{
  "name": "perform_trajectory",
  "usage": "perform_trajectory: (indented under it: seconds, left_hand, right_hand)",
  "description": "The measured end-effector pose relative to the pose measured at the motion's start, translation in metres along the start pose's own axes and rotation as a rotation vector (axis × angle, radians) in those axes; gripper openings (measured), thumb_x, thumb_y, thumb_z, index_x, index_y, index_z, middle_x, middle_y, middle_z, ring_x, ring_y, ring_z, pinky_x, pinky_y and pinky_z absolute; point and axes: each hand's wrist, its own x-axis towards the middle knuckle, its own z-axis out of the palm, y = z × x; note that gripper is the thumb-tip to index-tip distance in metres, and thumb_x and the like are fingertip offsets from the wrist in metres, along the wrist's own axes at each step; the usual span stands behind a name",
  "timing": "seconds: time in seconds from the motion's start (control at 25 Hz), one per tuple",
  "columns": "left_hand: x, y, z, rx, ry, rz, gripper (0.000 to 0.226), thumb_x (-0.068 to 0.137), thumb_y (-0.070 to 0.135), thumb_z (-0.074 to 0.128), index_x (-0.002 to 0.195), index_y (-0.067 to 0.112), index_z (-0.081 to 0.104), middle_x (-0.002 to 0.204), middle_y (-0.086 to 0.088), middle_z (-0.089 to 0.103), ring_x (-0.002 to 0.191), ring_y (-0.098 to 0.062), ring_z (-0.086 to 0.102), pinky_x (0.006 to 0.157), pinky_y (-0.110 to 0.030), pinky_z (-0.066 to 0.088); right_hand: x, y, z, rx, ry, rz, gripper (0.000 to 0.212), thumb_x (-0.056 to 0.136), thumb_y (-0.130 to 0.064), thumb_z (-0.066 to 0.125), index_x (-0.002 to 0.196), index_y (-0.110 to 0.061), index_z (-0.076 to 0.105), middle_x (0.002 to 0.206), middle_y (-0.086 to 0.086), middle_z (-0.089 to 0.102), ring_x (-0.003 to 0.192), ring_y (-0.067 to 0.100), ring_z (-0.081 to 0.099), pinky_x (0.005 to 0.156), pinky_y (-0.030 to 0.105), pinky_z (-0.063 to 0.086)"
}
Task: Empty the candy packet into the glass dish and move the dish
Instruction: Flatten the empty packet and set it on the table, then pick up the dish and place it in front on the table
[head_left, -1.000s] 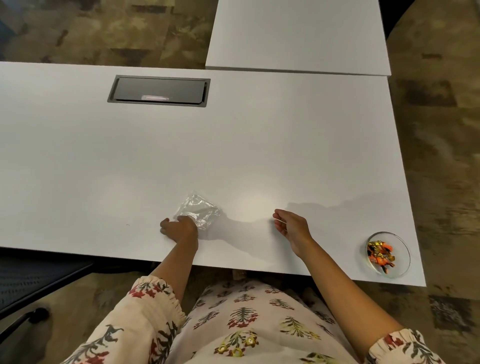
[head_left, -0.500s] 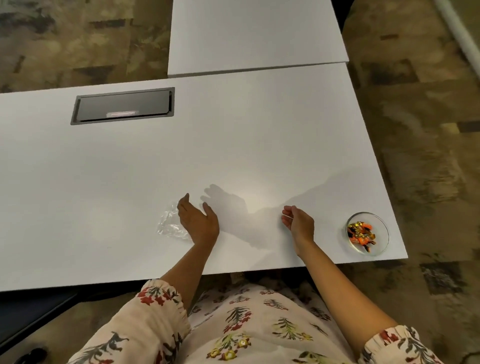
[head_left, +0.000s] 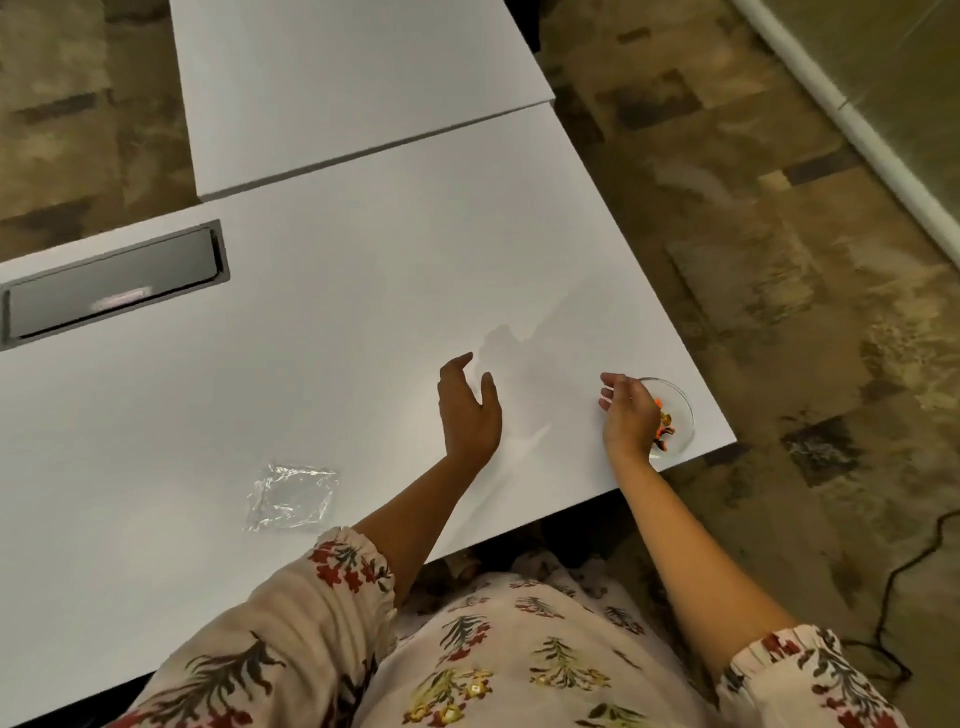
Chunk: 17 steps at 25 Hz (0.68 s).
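Your left hand (head_left: 467, 410) is now off the empty packet (head_left: 292, 496), which lies flat behind it, and is raised with spread fingers. Your right hand (head_left: 626, 415) now reaches the glass dish (head_left: 675, 410) and covers its near side.

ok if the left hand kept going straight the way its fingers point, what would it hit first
Probably nothing: the left hand points up and away across bare white table, with the glass dish off to its right and the empty packet behind it. Its height above the table is unclear.
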Motion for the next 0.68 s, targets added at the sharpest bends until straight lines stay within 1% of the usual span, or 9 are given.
perform_trajectory:
  seconds: [0.08,0.12,0.2,0.32,0.4,0.52,0.6,0.68]
  left_hand:
    - [-0.001,0.010,0.021,-0.027,-0.075,0.032,0.038,0.103,0.020,0.051,0.140,0.009,0.047,0.139,-0.002,0.053,0.129,-0.016,0.048,0.106,-0.027,0.037]
    - [-0.002,0.014,0.031,-0.043,-0.121,0.029,0.037,0.104,0.021,0.050,0.138,0.009,0.049,0.138,-0.003,0.054,0.129,-0.017,0.049,0.107,-0.030,0.040]
    - [-0.006,0.019,0.049,-0.059,-0.229,0.005,0.034,0.105,0.023,0.049,0.136,0.011,0.051,0.137,-0.002,0.057,0.128,-0.017,0.052,0.109,-0.036,0.044]
    - [-0.009,0.025,0.078,-0.060,-0.362,-0.008,0.032,0.106,0.025,0.046,0.135,0.012,0.053,0.136,-0.003,0.059,0.125,-0.018,0.055,0.109,-0.037,0.045]
    - [-0.011,0.030,0.095,-0.053,-0.420,-0.033,0.033,0.107,0.026,0.043,0.135,0.011,0.054,0.137,-0.005,0.059,0.125,-0.020,0.055,0.108,-0.032,0.045]
    - [-0.017,0.036,0.120,-0.056,-0.477,-0.094,0.036,0.109,0.027,0.037,0.136,0.009,0.053,0.138,-0.007,0.059,0.126,-0.021,0.055,0.100,-0.023,0.040]
    - [-0.019,0.040,0.135,-0.106,-0.502,-0.177,0.042,0.110,0.031,0.029,0.135,0.008,0.056,0.137,-0.007,0.060,0.125,-0.020,0.055,0.101,-0.025,0.038]
    - [-0.020,0.044,0.146,-0.211,-0.533,-0.294,0.055,0.111,0.037,0.020,0.129,0.007,0.062,0.135,-0.008,0.062,0.121,-0.018,0.055,0.106,-0.030,0.038]
  right_hand:
    - [0.013,-0.002,-0.015,-0.022,0.080,-0.048,0.035,0.101,-0.019,0.039,0.102,-0.009,0.073,0.099,-0.002,0.070,0.093,0.016,0.064,0.076,0.015,0.053]
    - [0.018,-0.002,-0.023,-0.039,0.126,-0.065,0.036,0.101,-0.020,0.039,0.102,-0.010,0.073,0.100,-0.002,0.071,0.094,0.015,0.065,0.077,0.017,0.053]
    - [0.027,0.001,-0.037,-0.044,0.214,-0.076,0.036,0.099,-0.019,0.038,0.101,-0.011,0.073,0.103,0.001,0.073,0.095,0.016,0.066,0.082,0.024,0.053]
    - [0.040,0.010,-0.058,0.007,0.326,-0.068,0.036,0.100,-0.018,0.037,0.104,-0.008,0.072,0.106,0.005,0.073,0.099,0.015,0.066,0.087,0.026,0.052]
    - [0.045,0.018,-0.067,0.026,0.349,-0.051,0.037,0.103,-0.018,0.036,0.106,-0.006,0.071,0.108,0.006,0.072,0.102,0.014,0.064,0.089,0.023,0.051]
    - [0.050,0.030,-0.076,0.068,0.349,-0.013,0.038,0.103,-0.017,0.034,0.108,-0.005,0.070,0.107,0.003,0.069,0.104,0.015,0.062,0.088,0.020,0.049]
    - [0.055,0.035,-0.077,0.100,0.332,0.026,0.039,0.103,-0.019,0.033,0.111,-0.005,0.069,0.110,0.002,0.069,0.109,0.015,0.062,0.089,0.020,0.047]
    - [0.058,0.040,-0.077,0.151,0.293,0.072,0.040,0.104,-0.021,0.033,0.116,-0.005,0.067,0.113,0.003,0.068,0.112,0.016,0.062,0.090,0.020,0.047]
